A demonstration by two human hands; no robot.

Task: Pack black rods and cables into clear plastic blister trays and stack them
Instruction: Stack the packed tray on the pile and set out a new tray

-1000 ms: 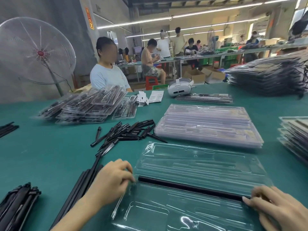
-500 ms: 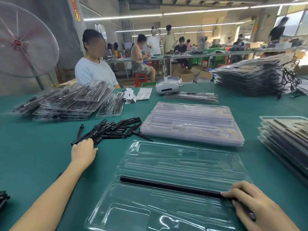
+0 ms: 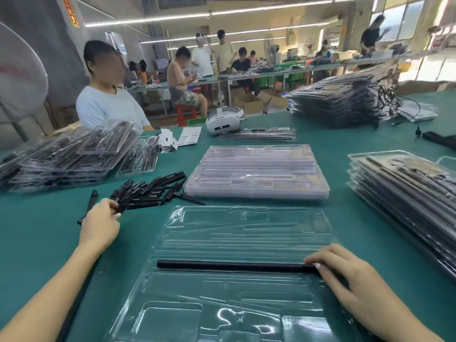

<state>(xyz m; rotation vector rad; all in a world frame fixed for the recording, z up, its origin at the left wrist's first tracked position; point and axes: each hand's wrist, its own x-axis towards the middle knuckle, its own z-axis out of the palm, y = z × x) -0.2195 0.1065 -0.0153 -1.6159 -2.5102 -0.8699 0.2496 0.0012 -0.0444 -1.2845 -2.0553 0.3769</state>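
Across my green table (image 3: pixel 39 238) a person in a pale shirt (image 3: pixel 108 107) sits beside a big fan (image 3: pixel 17 80) (only partly visible). A white headset (image 3: pixel 223 120) rests near some paper cards (image 3: pixel 181 138).

My right hand (image 3: pixel 350 280) is resting on the right end of a long black rod (image 3: pixel 232 265) that is lying across the open clear tray (image 3: pixel 246 233) in front of me. My left hand (image 3: pixel 100 224) is reaching into the loose pile of short black pieces (image 3: pixel 150 190) on the green table (image 3: pixel 37 238), fingers curling around some of them. A stack of empty trays (image 3: pixel 256 171) is sitting beyond, and packed trays (image 3: pixel 404 196) are piling at my right
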